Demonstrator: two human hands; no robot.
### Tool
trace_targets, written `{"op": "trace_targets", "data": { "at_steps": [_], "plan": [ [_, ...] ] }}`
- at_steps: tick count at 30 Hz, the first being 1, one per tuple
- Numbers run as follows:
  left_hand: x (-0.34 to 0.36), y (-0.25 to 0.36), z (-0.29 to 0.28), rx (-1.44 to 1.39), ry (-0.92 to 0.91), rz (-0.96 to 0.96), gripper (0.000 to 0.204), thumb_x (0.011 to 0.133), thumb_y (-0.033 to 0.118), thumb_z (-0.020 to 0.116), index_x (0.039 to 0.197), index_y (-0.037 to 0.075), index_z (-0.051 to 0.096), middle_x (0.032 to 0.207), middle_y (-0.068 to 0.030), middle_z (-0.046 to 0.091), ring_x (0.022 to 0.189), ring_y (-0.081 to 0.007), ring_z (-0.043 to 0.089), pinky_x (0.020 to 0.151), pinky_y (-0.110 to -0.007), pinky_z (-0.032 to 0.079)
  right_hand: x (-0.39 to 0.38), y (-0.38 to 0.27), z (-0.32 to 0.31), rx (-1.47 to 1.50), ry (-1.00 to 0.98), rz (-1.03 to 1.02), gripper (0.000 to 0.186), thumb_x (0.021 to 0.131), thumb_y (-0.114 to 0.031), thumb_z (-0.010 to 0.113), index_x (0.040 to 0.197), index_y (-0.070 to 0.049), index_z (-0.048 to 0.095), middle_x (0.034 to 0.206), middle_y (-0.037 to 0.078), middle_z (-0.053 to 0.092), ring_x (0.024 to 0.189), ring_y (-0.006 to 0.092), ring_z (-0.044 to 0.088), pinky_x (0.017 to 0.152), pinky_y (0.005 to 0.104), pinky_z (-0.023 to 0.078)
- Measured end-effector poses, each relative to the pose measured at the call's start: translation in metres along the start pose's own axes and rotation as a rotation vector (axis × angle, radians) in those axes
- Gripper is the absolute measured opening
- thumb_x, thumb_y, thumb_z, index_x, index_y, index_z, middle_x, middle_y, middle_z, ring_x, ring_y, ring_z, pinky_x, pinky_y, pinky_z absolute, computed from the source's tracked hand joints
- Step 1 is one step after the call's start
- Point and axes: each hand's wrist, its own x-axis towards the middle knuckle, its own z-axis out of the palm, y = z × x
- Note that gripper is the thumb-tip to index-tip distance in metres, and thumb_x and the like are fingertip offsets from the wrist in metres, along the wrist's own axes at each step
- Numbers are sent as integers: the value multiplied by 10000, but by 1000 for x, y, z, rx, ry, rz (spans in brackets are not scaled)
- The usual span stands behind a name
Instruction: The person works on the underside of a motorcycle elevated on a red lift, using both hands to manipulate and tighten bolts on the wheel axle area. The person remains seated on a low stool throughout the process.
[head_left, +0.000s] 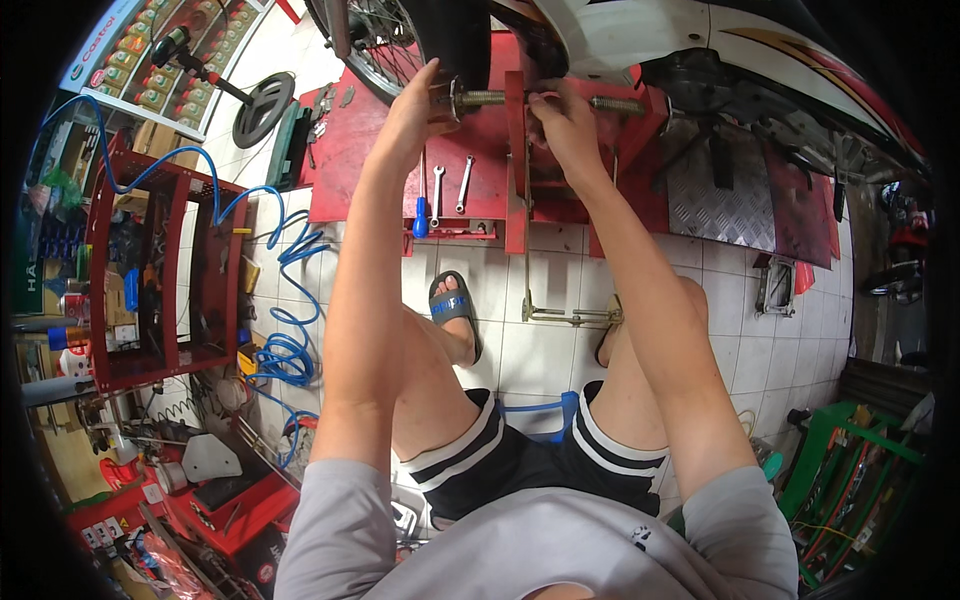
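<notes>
A threaded rod [484, 98] runs crosswise through a red upright plate [515, 160] at the front of the red lift table [350, 160]. My right hand [568, 128] is closed, its fingers curled on the rod just right of that plate. At the rod's left end sits a round metal disc [457, 98]. Beside this disc is my left hand [405, 118], one finger stretched upward and the palm turned toward the rod; its other fingers are partly hidden. Below it lie a blue-handled screwdriver [421, 215] and two wrenches, one at left [437, 190], another at right [464, 185].
A motorcycle wheel [385, 50] stands on the table, with white fairing [640, 35] to the right. A metal linkage [570, 315] hangs between my feet. At left are a coiled blue air hose [285, 360] and a red shelf cart [175, 270]. A green rack [840, 470] stands lower right.
</notes>
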Motion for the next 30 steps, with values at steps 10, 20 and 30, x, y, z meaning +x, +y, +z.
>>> {"op": "trace_targets", "data": {
  "at_steps": [10,20,30],
  "plan": [
    [4,0,5,-65,-40,48,558,938,504,433,1240,43,520,1089,-115,599,913,-213,586,811,-378,472,4,-2,-3,-468,87,-266,314,907,-280,533,920,20,626,757,193,645,729,352,636,668,430,460],
    [-9,13,-2,143,-12,-193,666,929,597,306,1264,51,486,839,-88,657,804,-197,629,796,-384,459,6,3,-14,-141,-116,-76,416,840,-338,632,1100,-15,596,649,73,603,633,142,583,610,284,438],
    [-9,8,-8,112,34,-120,638,933,576,317,1275,56,458,829,-75,644,781,-192,648,772,-346,459,10,12,-9,-201,-118,-227,472,800,-359,697,1144,-53,596,762,67,636,697,151,607,633,290,459]
  ]
}}
